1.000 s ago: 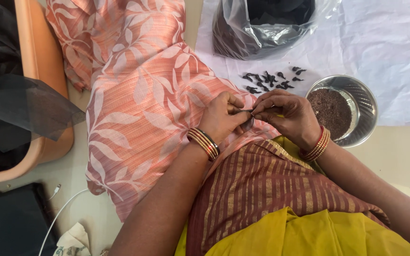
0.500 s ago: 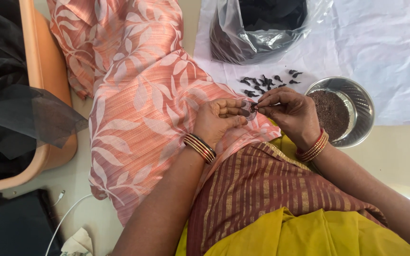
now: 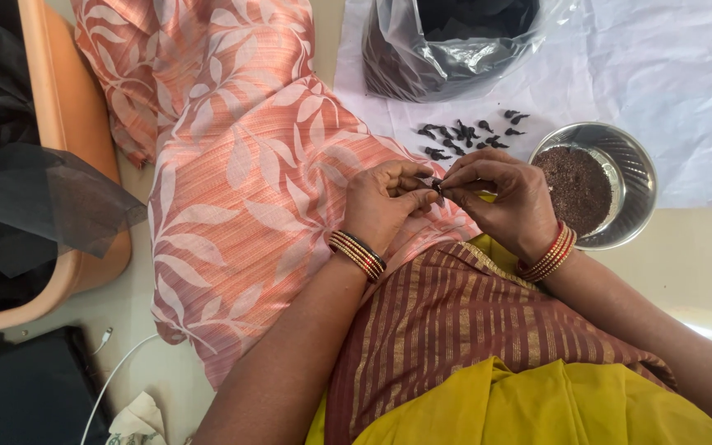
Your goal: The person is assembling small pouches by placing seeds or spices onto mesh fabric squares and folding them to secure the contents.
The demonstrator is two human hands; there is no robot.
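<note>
Pinching together over the lap, the left hand and the right hand now meet fingertip to fingertip on one small dark piece; a second ago they held it the same way, only a touch lower and nearer the body, so the working of that piece looks to be going on rather than finished. Both hands grasp it, thumbs and forefingers closed on it. Nearest lies the yellow and maroon-striped cloth over the knees, with bangles on each wrist. Left of the hands spreads a pink leaf-patterned fabric. Just right of the right hand stands a steel bowl holding fine dark grains. Beyond the hands, a loose scatter of dark pods rests on a white sheet, and farthest stands an open plastic bag of dark stuff.
</note>
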